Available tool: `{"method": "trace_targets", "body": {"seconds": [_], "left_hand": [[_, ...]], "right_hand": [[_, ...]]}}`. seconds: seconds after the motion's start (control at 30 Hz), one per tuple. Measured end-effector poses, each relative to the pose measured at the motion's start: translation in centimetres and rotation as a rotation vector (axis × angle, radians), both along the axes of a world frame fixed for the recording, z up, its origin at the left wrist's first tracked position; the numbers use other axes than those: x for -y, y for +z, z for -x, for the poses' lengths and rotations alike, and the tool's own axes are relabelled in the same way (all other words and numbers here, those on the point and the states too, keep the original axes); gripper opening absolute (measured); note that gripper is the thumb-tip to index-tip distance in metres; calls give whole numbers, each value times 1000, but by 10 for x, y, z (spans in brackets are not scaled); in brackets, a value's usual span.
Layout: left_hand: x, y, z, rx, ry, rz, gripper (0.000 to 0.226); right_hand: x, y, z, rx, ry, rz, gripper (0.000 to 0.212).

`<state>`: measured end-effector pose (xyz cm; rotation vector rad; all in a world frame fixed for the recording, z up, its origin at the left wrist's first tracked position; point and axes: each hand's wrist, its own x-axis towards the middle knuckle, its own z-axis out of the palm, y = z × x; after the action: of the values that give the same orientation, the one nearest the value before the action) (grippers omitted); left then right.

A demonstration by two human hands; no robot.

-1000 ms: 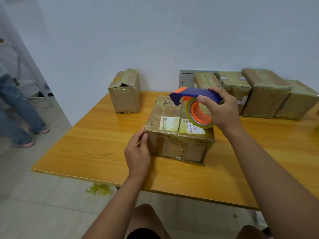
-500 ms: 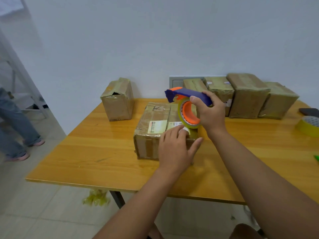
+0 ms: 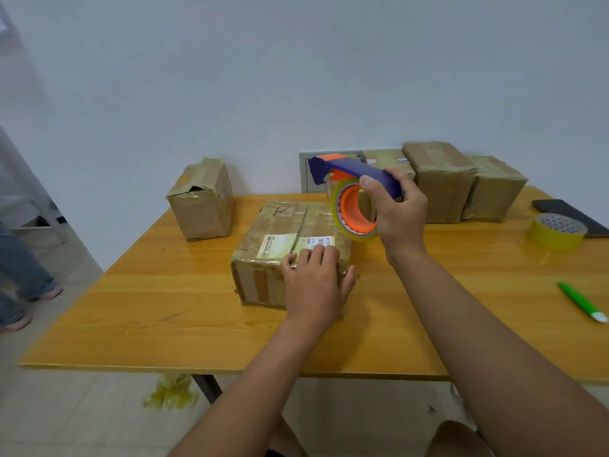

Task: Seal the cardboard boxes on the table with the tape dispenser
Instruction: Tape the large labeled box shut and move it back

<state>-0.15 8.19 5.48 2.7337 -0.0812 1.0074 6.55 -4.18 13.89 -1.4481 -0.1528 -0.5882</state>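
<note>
Four boxes (image 3: pixel 441 179) behind, tape roll (image 3: pixel 557 230), pen (image 3: pixel 581 301)

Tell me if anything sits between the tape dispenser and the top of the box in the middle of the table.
Only the left hand, lying flat on the near right edge of the brown taped cardboard box. The right hand grips the blue and orange tape dispenser above the box's right side; the centre seam is uncovered.

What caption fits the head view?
Left hand steadies the cardboard box while right hand holds the tape dispenser above it.
</note>
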Motion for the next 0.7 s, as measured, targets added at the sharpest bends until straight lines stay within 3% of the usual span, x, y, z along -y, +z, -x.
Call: {"method": "trace_targets", "body": {"seconds": [0.07, 0.2, 0.27, 0.37, 0.43, 0.53, 0.63, 0.7], "left_hand": [[-19, 3, 8, -13, -108, 25, 34], [-87, 8, 28, -62, -281, -16, 35], [-123, 9, 31, -123, -211, -22, 33], [-153, 13, 26, -238, 71, 100, 41], [-144, 19, 21, -197, 191, 225, 41], [-95, 30, 15, -34, 51, 248, 42], [-40, 37, -2, -243, 44, 122, 77], [-20, 33, -15, -349, 124, 36, 90]], "right_hand": [[2, 3, 1, -2, 0, -9, 48], [12, 14, 2, 24, -4, -69, 29], [15, 16, 2, 44, -13, -86, 25], [14, 16, 2, 37, -13, -84, 26], [11, 12, 2, 27, -8, -70, 29], [5, 8, 2, 5, 12, -66, 38], [-2, 6, 4, 13, 18, -39, 56], [-4, 6, 6, 15, 23, -23, 52]]}}
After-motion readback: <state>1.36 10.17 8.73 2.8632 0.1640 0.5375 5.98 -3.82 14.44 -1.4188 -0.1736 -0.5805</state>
